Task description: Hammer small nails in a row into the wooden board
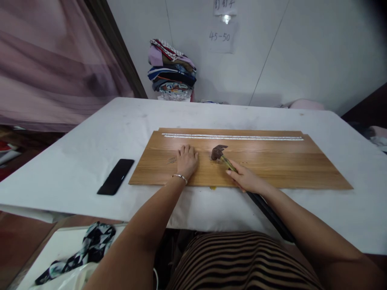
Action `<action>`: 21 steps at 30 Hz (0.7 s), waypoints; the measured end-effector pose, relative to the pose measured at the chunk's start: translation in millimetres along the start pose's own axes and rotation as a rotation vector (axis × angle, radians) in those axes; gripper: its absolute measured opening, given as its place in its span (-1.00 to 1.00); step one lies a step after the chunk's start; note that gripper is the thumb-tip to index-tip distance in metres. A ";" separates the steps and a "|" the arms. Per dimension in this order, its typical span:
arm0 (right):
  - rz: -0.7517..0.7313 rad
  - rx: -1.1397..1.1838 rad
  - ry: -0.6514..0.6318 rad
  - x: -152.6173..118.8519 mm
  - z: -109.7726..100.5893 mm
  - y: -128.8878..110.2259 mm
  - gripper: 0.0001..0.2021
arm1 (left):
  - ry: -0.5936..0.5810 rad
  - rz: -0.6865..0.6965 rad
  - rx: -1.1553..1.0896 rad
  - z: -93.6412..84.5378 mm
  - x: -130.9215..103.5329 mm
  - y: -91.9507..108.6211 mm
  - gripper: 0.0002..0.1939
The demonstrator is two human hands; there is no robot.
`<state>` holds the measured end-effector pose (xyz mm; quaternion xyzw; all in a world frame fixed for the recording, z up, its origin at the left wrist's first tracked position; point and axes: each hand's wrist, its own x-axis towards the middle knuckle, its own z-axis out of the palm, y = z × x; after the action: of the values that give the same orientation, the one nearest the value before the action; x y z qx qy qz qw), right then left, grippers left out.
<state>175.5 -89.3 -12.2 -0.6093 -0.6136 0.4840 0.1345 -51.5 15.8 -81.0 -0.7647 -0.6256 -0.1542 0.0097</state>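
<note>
A wooden board [287,161] lies flat on the white-covered table. My left hand [187,161] rests palm down on it, fingers stretched out, with a small bunch of nails [171,160] just to its left. In my right hand [246,177] is a claw hammer [217,153], gripped partway along its handle. The hammer's dark head is low over the board, right of my left hand; whether it touches the wood I cannot tell. Several tiny dark marks dot the board to the right of the hammer head.
Two white measuring strips [232,137] run along the board's far side. A black phone [116,177] lies left of the board. Folded clothes [172,72] are stacked behind the table by the wall. Patterned cloth [87,249] lies on a lower white surface at the bottom left.
</note>
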 end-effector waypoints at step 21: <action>0.001 -0.081 0.019 0.6 1.0 -2.9 -0.37 | -0.030 -0.019 0.004 0.2 0.4 0.2 -0.61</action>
<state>172.8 -88.6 -10.7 -0.6191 -0.6309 0.4532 0.1153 -51.2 16.2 -81.1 -0.7609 -0.6332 -0.1415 0.0003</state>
